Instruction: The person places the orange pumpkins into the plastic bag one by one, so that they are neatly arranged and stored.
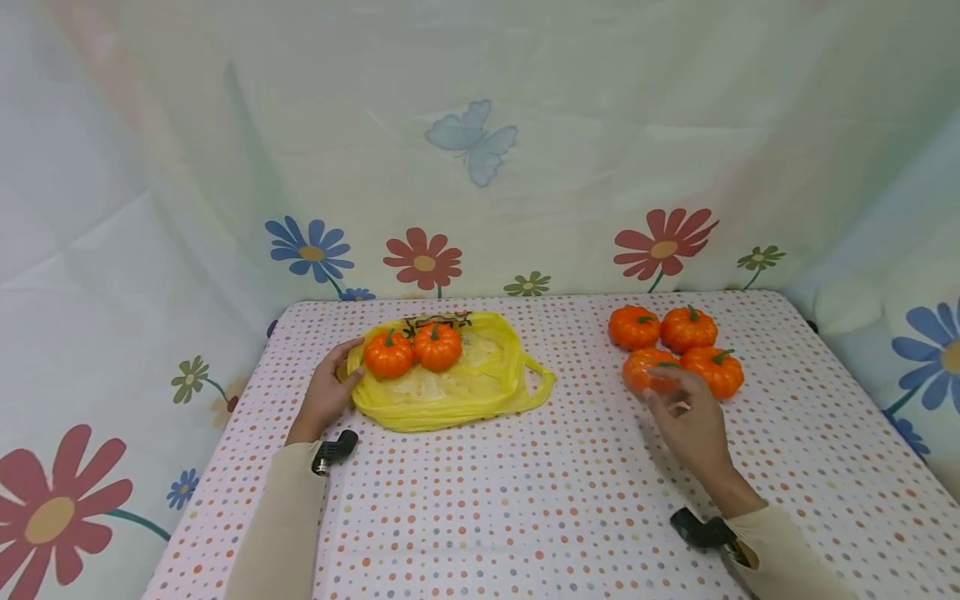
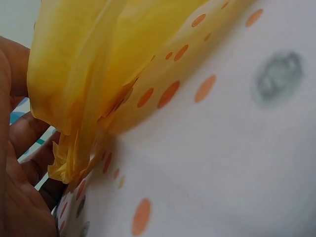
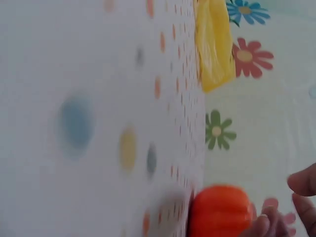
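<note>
A yellow plastic bag (image 1: 427, 408) lies spread open on the table, two small orange pumpkins (image 1: 388, 355) with green stems sitting in its left part. At the bag's left edge, my left hand (image 1: 327, 389) holds the rim, its thumb toward the inside; in the left wrist view its fingers (image 2: 29, 163) lie behind the gathered plastic (image 2: 74, 143). My right hand (image 1: 690, 425) hovers over the nearest left pumpkin (image 1: 639, 367) of a group, thumb and fingers apart and holding nothing. In the right wrist view, that hand's fingertips are beside an orange pumpkin (image 3: 219, 212).
Three more pumpkins (image 1: 688, 328) stand close around the one under my right hand. The bag's handle loop (image 1: 543, 383) points right, toward them. A dotted cloth covers the table (image 1: 480, 517), and a flowered curtain (image 1: 570, 167) hangs behind its back edge.
</note>
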Tool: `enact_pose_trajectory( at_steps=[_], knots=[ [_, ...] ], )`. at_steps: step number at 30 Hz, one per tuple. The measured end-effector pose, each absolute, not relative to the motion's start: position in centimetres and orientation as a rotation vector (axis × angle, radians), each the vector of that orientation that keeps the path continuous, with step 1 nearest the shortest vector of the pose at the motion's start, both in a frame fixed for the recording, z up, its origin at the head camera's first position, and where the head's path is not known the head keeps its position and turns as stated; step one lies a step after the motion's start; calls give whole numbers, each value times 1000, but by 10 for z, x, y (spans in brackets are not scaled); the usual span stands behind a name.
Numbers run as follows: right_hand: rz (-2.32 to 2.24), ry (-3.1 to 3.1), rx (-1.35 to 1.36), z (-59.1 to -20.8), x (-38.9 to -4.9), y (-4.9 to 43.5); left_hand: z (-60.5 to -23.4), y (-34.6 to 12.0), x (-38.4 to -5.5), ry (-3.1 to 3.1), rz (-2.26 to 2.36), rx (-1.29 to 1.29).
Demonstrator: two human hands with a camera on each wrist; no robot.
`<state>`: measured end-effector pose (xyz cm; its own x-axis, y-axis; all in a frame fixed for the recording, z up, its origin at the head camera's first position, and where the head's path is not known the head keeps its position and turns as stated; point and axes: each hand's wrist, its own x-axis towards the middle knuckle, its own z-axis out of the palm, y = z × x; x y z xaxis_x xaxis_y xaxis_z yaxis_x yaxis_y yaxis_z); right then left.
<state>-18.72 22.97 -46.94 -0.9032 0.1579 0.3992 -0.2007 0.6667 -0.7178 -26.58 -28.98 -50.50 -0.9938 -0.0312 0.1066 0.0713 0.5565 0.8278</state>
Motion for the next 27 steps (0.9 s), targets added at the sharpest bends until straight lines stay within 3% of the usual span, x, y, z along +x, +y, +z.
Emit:
enact_pose_trajectory(
  at_steps=[8,27],
  knots=[
    [1185,-2650,-33,-461,-188,261,-507,-299,-265,-2655,-1419,-62],
    [1517,-2832,-208,-467,-211,263,-508,-291,-265,-2615,-1492,-119]
  ],
)
